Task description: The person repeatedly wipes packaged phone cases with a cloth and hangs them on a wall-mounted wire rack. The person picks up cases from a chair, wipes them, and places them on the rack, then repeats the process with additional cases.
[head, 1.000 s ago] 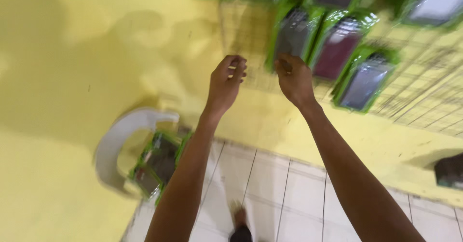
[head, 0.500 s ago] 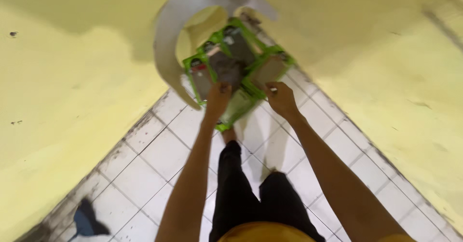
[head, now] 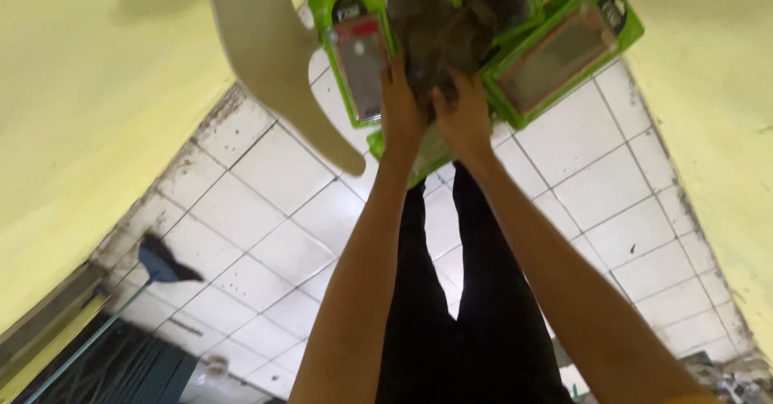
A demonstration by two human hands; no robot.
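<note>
At the upper middle of the frame, both hands, left hand (head: 400, 106) and right hand (head: 463, 114), are closing together on a dark packet (head: 439, 29) among green phone-case packs (head: 564, 49); lifting it straight would spare the neighbours.

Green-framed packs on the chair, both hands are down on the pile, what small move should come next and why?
Probably close the left hand and right hand on the dark pack and lift it: both already rest at its lower edge, atop the other green-framed packs on the white chair.
</note>
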